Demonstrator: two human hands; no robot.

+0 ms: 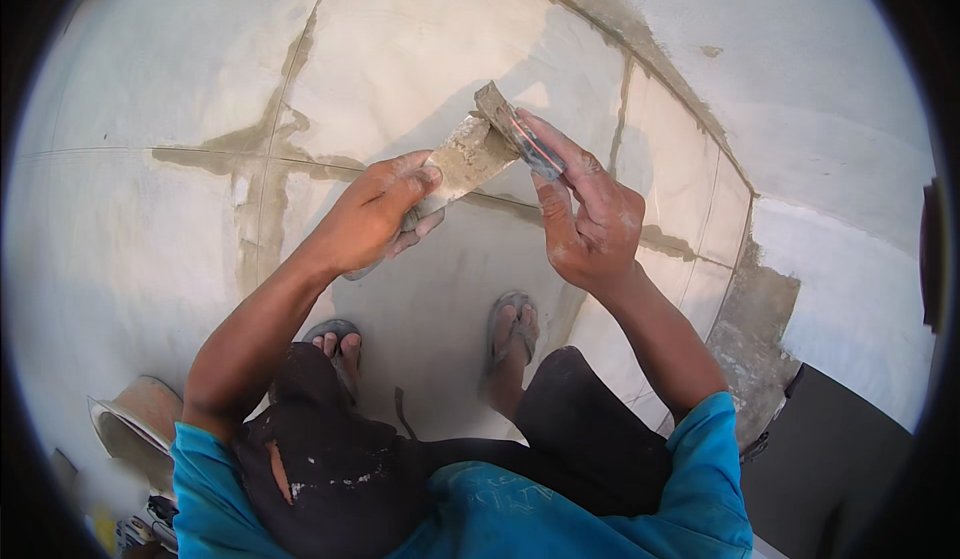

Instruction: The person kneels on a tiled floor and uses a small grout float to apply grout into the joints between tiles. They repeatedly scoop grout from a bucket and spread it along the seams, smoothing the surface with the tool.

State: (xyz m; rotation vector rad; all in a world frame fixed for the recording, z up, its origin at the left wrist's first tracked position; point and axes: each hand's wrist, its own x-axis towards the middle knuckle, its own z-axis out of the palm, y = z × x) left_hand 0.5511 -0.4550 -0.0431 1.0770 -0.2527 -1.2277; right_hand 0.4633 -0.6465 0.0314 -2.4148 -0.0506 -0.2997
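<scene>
Left hand [385, 209] grips trowel [465, 159]; right hand [585, 214] holds scraper [520, 139] against it.

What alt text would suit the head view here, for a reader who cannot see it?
Seen from above, a squatting person's left hand holds a mortar-caked scraper blade while the right hand presses a small flat tool against the blade's end. Below lie pale floor tiles with grey-smeared joints, sandalled feet, and a bucket at lower left.
</scene>
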